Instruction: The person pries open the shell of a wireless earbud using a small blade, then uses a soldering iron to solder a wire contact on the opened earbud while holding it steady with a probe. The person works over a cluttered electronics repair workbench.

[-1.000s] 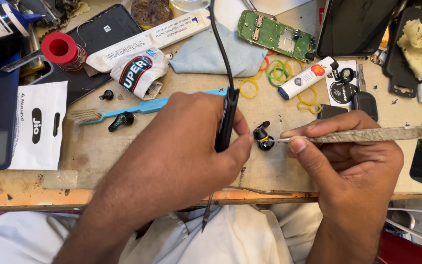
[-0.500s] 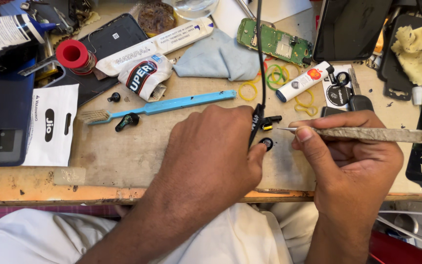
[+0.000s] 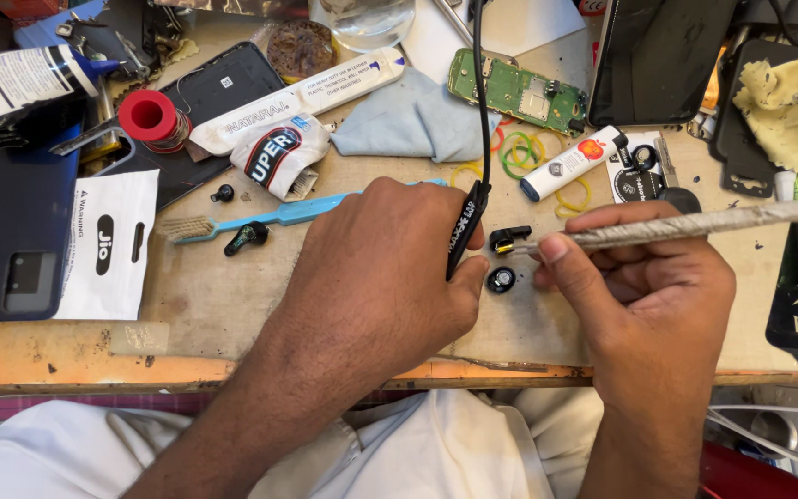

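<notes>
Presently, in the head view, a black corded tool (image 3: 466, 231) is pinched in the left hand (image 3: 376, 268), and a grey rod (image 3: 695, 224) in the right hand (image 3: 644, 286). Both tips are applied to an opened black earbud (image 3: 507, 240) near the worktop's front edge; its round part (image 3: 501, 279) lies detached, so reassembly appears outstanding.

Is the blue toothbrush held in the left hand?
No, the blue toothbrush lies on the bench, while the left hand holds a black corded tool.

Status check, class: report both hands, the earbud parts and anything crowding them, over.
Left hand grips black corded tool. Right hand holds grey rod, tip at open black earbud shell. Round earbud piece beside. Blue toothbrush behind left hand.
</notes>
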A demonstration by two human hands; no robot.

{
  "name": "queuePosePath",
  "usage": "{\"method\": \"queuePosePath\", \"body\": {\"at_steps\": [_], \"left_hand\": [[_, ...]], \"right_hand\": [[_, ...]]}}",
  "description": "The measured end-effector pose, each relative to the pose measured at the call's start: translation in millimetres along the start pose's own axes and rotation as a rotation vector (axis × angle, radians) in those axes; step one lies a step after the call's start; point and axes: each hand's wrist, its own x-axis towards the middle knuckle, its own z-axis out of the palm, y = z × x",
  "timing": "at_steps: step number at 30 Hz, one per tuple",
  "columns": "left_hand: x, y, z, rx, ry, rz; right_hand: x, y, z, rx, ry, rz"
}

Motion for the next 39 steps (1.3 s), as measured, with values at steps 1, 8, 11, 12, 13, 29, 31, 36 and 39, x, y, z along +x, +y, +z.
{"method": "queuePosePath", "body": {"at_steps": [1, 8, 11, 12, 13, 29, 31, 36, 39], "left_hand": [[0, 0, -1, -0.005, -0.003, -0.002], [-3, 0, -10, -0.036, 0.039, 0.041], [-4, -2, -12, -0.067, 0.026, 0.014], [-4, -3, -13, -0.089, 0.031, 0.034], [-4, -3, -13, -0.105, 0.037, 0.047], [-7, -24, -10, -0.366, 0.135, 0.128], [-7, -25, -10, -0.378, 0.160, 0.142], [-7, -30, -10, -0.491, 0.134, 0.095], [-7, -32, -10, -0.579, 0.112, 0.106]], "right_hand": [[1, 0, 1, -0.001, 0.003, 0.007], [4, -2, 5, -0.036, 0.003, 0.023], [5, -2, 4, -0.051, -0.001, 0.034], [5, -2, 3, -0.054, -0.003, 0.039], [5, -2, 3, -0.041, -0.017, 0.003], [7, 8, -7, 0.203, -0.033, 0.056], [7, 9, -6, 0.211, -0.041, 0.046], [7, 8, -4, 0.269, 0.020, 0.056], [7, 5, -4, 0.280, 0.054, 0.062]]}}
